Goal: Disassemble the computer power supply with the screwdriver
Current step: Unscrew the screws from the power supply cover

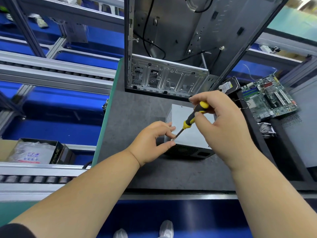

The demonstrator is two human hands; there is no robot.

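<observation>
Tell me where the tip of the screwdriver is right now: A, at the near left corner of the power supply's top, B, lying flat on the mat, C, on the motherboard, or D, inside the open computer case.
A: the right hand holds the screwdriver slanted down to the near left corner of the power supply, where the left hand steadies it.

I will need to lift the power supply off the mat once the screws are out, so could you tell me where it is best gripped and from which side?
Grip the power supply across its two long side walls, coming down from above. It lies flat on the grey mat with its broad plain lid facing up, and the dark near face is vented, so avoid pressing there.
</observation>
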